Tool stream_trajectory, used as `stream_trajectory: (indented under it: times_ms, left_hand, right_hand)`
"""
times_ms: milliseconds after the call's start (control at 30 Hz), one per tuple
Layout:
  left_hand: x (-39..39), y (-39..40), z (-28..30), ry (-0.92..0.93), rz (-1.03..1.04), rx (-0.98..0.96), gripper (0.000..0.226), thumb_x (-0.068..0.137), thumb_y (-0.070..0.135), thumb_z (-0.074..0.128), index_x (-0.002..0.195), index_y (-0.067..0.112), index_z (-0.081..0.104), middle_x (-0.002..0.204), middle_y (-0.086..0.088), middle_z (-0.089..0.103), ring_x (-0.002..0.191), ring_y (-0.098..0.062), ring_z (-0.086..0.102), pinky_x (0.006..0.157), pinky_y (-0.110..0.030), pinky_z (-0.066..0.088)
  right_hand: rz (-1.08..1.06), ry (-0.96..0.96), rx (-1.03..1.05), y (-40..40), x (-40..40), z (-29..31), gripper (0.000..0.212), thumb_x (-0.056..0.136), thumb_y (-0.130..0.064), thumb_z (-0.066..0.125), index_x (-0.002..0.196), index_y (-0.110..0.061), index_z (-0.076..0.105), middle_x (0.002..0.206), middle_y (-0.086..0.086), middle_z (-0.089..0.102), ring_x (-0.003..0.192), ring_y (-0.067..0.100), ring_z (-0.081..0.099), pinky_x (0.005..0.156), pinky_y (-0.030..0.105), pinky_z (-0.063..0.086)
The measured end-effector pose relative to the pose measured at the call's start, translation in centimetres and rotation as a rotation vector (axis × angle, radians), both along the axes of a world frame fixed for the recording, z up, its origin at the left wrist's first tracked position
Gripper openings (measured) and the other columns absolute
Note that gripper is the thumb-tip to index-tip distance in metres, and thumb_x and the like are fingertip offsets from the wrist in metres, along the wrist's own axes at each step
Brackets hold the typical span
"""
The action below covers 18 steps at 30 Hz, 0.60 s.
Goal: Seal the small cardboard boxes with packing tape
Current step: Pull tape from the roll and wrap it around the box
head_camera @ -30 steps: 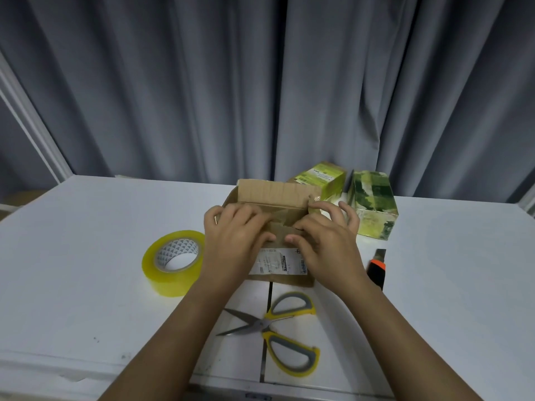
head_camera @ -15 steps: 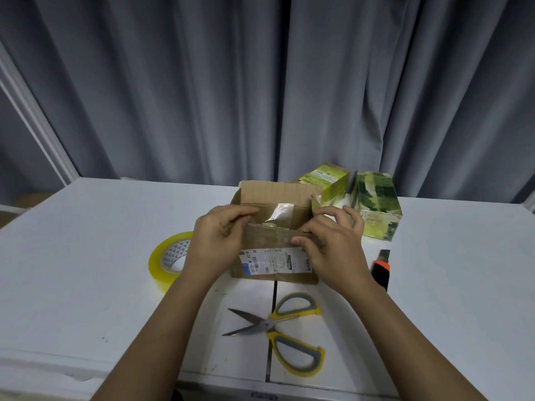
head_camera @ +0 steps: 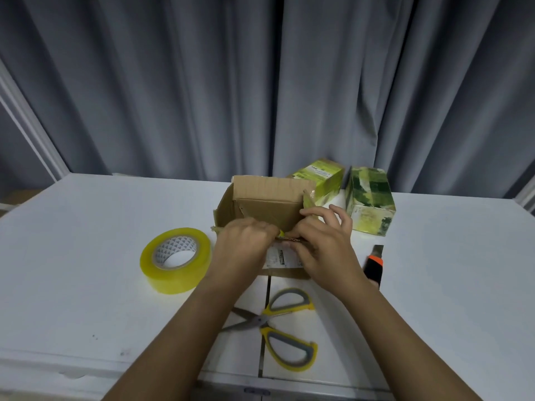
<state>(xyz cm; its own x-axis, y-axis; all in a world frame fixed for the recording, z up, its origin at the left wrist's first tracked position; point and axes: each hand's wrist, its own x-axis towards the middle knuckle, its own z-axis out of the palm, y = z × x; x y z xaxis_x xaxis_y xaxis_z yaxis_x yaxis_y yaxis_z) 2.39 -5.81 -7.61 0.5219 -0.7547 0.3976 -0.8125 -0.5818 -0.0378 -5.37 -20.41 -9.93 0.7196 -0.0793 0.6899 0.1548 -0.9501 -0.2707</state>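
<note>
Head view: brown cardboard box at table center, top open, far flap upright. L hand fingers curled over box's near top edge, gripping near flap. R hand thumb + fingers pinch same edge at R corner, other fingers spread by R side flap. White label on box front between hands. Tape roll flat, just L of box. Scissors near edge, blades open. Utility knife by R wrist. Two green boxes behind-R. Grey curtain behind.

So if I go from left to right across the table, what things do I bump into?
tape roll → left hand → right hand on the cardboard box → box cutter
</note>
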Motion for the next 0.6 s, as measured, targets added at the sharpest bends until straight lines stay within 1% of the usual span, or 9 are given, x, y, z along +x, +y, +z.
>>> stream_trajectory:
  times_ms: [167,300,367,433,467,500,533,567,600]
  left_hand:
    - [0.6,0.1,0.0,0.011,0.005,0.0,0.027,0.093,0.026,0.046,0.116,0.031,0.06,0.107,0.006,0.066,0.096,-0.02,0.063,0.063,-0.028,0.037]
    - [1.1,0.5,-0.5,0.004,-0.016,-0.032,0.026,0.096,0.037,0.042,0.11,0.03,0.063,0.103,0.006,0.068,0.091,-0.018,0.063,0.062,-0.028,0.039]
    - [1.4,0.5,-0.7,0.007,-0.045,-0.08,0.028,0.097,0.041,0.041,0.11,0.028,0.063,0.1,0.004,0.068,0.088,-0.019,0.064,0.061,-0.028,0.037]
    - [1.6,0.7,-0.8,0.039,-0.081,-0.121,0.033,0.097,0.037,0.045,0.128,0.03,0.054,0.103,0.002,0.069,0.089,-0.021,0.064,0.061,-0.028,0.036]
    - [1.6,1.0,-0.9,0.079,-0.106,-0.131,0.043,0.096,0.034,0.049,0.139,0.032,0.044,0.106,0.001,0.068,0.091,-0.021,0.064,0.062,-0.028,0.037]
    - [1.7,1.3,-1.1,0.144,-0.142,-0.152,0.053,0.095,0.032,0.052,0.144,0.034,0.035,0.112,0.002,0.066,0.096,-0.02,0.063,0.065,-0.028,0.041]
    - [1.6,1.8,-1.0,0.237,-0.193,-0.193,0.058,0.093,0.032,0.055,0.146,0.035,0.031,0.122,0.004,0.063,0.106,-0.017,0.06,0.074,-0.028,0.046]
    - [1.4,2.3,-1.0,0.311,-0.259,-0.254,0.06,0.091,0.032,0.059,0.145,0.034,0.033,0.131,0.006,0.057,0.117,-0.014,0.054,0.088,-0.03,0.046]
    - [1.4,2.7,-1.0,0.3,-0.318,-0.321,0.059,0.089,0.035,0.061,0.143,0.031,0.038,0.136,0.006,0.053,0.124,-0.012,0.047,0.099,-0.033,0.043]
  right_hand:
    - [0.013,-0.032,0.044,-0.2,-0.1,0.0,0.01,0.078,-0.026,0.07,0.078,-0.016,0.073,0.089,-0.003,0.067,0.11,0.017,0.049,0.097,0.034,0.026]
    - [-0.004,-0.049,0.086,-0.3,-0.2,-0.6,0.008,0.078,-0.02,0.072,0.083,-0.015,0.075,0.109,0.007,0.063,0.11,0.028,0.052,0.093,0.039,0.036]
    - [-0.004,-0.025,0.145,-0.5,-0.2,-0.9,0.008,0.078,-0.016,0.073,0.086,-0.013,0.073,0.116,0.009,0.059,0.111,0.026,0.05,0.09,0.035,0.039]
    - [0.013,0.006,0.217,-0.7,-0.2,-1.1,0.009,0.078,-0.011,0.075,0.087,-0.013,0.072,0.12,0.007,0.056,0.112,0.021,0.048,0.087,0.03,0.042]
    - [0.024,0.018,0.228,-0.8,-0.2,-1.2,0.01,0.078,-0.009,0.075,0.086,-0.013,0.072,0.122,0.006,0.055,0.113,0.02,0.048,0.087,0.029,0.044]
    - [0.034,0.021,0.223,-0.9,-0.3,-1.4,0.011,0.077,-0.007,0.074,0.086,-0.013,0.072,0.124,0.007,0.054,0.115,0.02,0.048,0.087,0.029,0.045]
    - [0.047,0.016,0.213,-0.9,-0.3,-1.6,0.012,0.077,-0.006,0.073,0.086,-0.013,0.072,0.126,0.008,0.052,0.117,0.02,0.048,0.089,0.028,0.046]
    - [0.058,0.007,0.211,-0.9,-0.3,-1.8,0.013,0.077,-0.005,0.073,0.087,-0.013,0.072,0.128,0.008,0.05,0.118,0.017,0.048,0.091,0.026,0.045]
    - [0.064,-0.002,0.224,-0.9,-0.4,-1.9,0.014,0.078,-0.006,0.072,0.089,-0.014,0.071,0.129,0.006,0.048,0.119,0.012,0.046,0.092,0.022,0.044]
